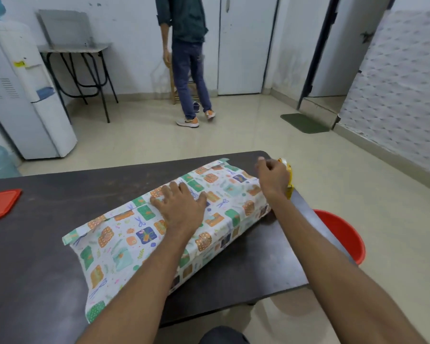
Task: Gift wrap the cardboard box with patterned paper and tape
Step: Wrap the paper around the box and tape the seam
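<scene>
Head view | patterned paper (124, 244) at frame centre on table (35, 244), wrapped round cardboard box, which is hidden beneath | left hand (181, 207) flat, fingers straight, pressing top seam | right hand (272, 178) at centre right, fingers curled at tape dispenser (289, 175), grip not discernible | judged: body wrapped; seam taping and both open ends remain.

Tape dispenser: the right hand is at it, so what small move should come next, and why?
Likely pull a strip of tape free and carry it to the seam. The left hand lies flat on the patterned paper, pinning its overlapping edge down on top, and no tape shows there; the right hand curls around the yellow tape dispenser.
</scene>
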